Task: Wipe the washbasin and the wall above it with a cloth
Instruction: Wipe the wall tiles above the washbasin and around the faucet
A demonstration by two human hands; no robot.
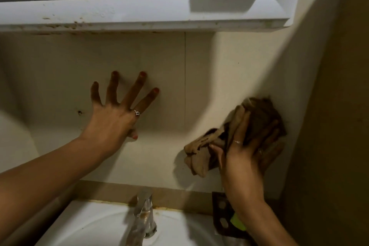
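Head: two hands; right hand [247, 146], one cloth [211, 146]

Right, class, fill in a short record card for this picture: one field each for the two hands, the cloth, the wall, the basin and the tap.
left hand: fingers spread, flat against the wall
right hand: presses the cloth to the wall
cloth: brown, bunched, one end hanging loose
wall: cream, a small dark mark left of the left hand
basin: white, below the wall
tap: metal, at the back of the basin
shelf: white, above, stained along its front edge
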